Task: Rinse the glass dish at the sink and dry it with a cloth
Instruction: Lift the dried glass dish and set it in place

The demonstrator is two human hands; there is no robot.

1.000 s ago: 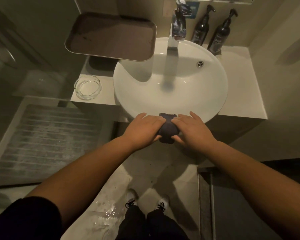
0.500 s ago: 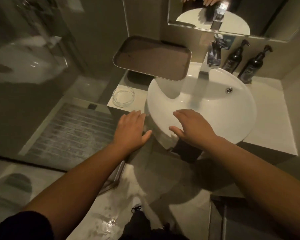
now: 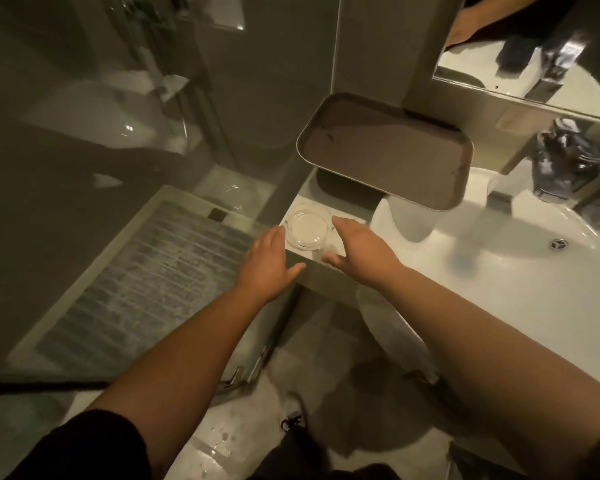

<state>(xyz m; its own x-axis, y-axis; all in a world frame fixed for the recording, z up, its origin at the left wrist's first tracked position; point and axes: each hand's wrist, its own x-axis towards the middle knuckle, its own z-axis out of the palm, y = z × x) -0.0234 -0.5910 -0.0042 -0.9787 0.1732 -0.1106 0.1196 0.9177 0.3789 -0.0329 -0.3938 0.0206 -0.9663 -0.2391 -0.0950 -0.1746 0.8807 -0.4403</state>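
Observation:
A small round clear glass dish (image 3: 307,228) stands on the white counter (image 3: 340,216) left of the white basin (image 3: 520,289). My left hand (image 3: 269,265) is at the dish's near left side, fingers spread, its fingertips by the rim. My right hand (image 3: 361,254) is at the dish's right side, fingers apart, palm down. Whether either hand touches the glass is unclear. Neither hand holds anything. The dark cloth is out of view.
A brown tray (image 3: 385,154) sits raised over the counter behind the dish. The chrome tap (image 3: 558,171) stands at the basin's back, a mirror (image 3: 534,53) above it. A glass shower partition and ribbed shower floor (image 3: 146,271) lie to the left.
Both hands let go of the dark cloth at the basin's front edge and moved left to either side of the glass dish. The view swung left.

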